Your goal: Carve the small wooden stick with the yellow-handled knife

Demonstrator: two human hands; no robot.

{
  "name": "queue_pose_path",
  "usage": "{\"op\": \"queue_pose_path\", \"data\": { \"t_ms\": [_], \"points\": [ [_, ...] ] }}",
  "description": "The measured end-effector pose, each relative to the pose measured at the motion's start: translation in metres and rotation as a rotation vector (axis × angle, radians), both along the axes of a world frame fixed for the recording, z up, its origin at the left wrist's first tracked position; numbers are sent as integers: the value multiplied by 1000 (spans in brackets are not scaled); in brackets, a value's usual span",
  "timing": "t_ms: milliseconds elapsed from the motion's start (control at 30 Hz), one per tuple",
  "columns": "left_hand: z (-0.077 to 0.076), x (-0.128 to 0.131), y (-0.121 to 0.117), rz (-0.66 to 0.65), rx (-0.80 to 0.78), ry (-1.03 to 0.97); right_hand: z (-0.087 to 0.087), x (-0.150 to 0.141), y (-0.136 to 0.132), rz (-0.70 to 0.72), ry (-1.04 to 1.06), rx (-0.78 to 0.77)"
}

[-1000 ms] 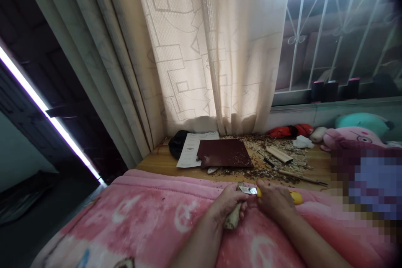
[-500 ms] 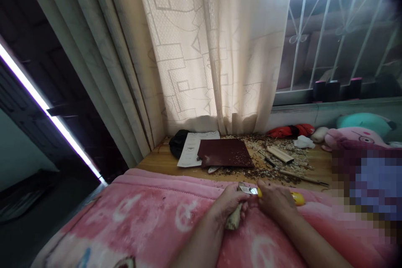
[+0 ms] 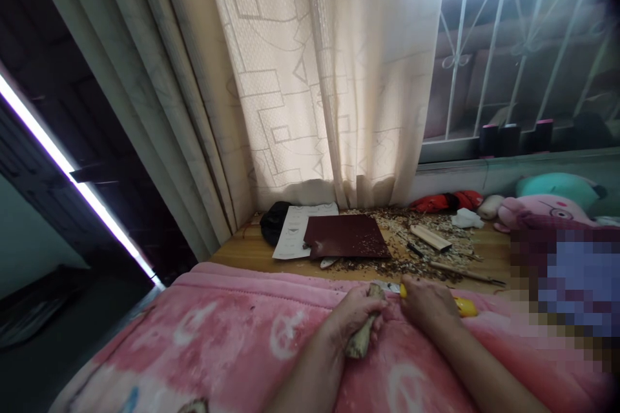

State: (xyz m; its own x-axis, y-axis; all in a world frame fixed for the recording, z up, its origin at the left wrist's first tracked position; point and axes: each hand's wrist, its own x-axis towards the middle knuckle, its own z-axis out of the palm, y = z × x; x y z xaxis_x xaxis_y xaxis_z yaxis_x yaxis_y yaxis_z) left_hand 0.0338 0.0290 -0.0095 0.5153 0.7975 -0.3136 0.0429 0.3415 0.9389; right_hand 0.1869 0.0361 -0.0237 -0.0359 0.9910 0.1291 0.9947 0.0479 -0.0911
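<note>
A short rough piece of wood [image 3: 359, 343] is wrapped in my left hand [image 3: 356, 315], its lower end poking out below the fingers and its top showing above the thumb. My right hand [image 3: 429, 302] is closed around the yellow handle of a knife [image 3: 465, 307]. The knife's pale blade points left, close to the wood's upper end; whether they touch I cannot tell. Both hands are over a pink patterned blanket [image 3: 232, 329].
Beyond the blanket, a wooden surface [image 3: 256, 246] carries a maroon folder [image 3: 346, 237], white papers [image 3: 285, 248], many shavings [image 3: 402, 222], a pale wood block [image 3: 431, 238] and a thin stick [image 3: 467, 273]. A red bundle [image 3: 448, 201] and plush toys [image 3: 557, 206] sit at right.
My right hand and the knife have shifted slightly right, and the blade has slid off the top of the wood. My left hand keeps its grip.
</note>
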Motion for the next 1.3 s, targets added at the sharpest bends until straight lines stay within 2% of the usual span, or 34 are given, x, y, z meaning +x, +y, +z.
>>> {"op": "queue_pose_path", "data": {
  "t_ms": [167,467,733,1000,1300],
  "points": [
    [-2,0,0,13,5,7,2,2,0,-29,-2,39],
    [-6,-1,2,32,-7,-9,-1,-5,-8,90,7,54],
    [-7,0,3,-5,5,-40,0,-6,-8,57,21,33],
    [-9,0,4,47,-22,-10,-2,-7,-6,73,0,4],
    [-7,-2,2,32,-40,-33,-2,-9,-4,58,-27,22]
  ]
}}
